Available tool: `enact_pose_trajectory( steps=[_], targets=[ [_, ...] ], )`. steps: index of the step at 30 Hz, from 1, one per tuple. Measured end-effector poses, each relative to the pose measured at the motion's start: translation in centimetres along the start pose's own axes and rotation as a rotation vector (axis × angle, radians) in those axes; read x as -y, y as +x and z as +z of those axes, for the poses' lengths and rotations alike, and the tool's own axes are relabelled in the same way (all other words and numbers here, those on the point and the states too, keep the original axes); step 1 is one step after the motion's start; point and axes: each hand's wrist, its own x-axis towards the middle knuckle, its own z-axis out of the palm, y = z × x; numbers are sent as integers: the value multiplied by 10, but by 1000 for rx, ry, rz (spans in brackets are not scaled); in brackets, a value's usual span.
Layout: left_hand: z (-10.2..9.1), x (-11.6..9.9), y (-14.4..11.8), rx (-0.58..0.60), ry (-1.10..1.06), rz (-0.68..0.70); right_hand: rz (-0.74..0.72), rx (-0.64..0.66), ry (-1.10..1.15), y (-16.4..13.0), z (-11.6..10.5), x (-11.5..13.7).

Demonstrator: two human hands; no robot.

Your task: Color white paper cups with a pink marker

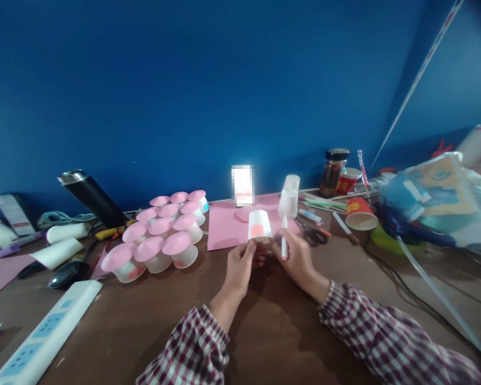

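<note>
My left hand [240,267] grips a white paper cup [259,220] near its lower rim, and the cup carries an orange patch on its side. In my right hand [299,256] is a white marker [284,243] with an orange end, held upright between the fingers close to the cup. Pink paper [226,227] lies flat behind both hands, with a cut round of the same pink on it. Just beyond the right hand stand translucent plastic cups [288,203]. To the left, several white paper cups topped with pink paper cones [160,226] stand in rows.
At the left are a power strip [50,331], a black flask [92,198] and a computer mouse [68,274]. Scissors [315,234], loose markers, a red paper cup [361,214] and a dark-lidded jar [333,174] are at the right. A blue wall borders the table's back.
</note>
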Motion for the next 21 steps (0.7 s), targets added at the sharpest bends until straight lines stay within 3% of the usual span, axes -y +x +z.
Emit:
enact_pose_trajectory(
  steps=[6,11,21],
  targets=[
    [7,-6,-8,161,-433,-146,-32,31,-26,-2,5,-4],
    [7,-5,-6,110,-646,-228,-75,65,-73,-2,4,-1],
    [7,-5,-4,38,-749,-239,-105,138,-120,-3,4,1]
  ],
)
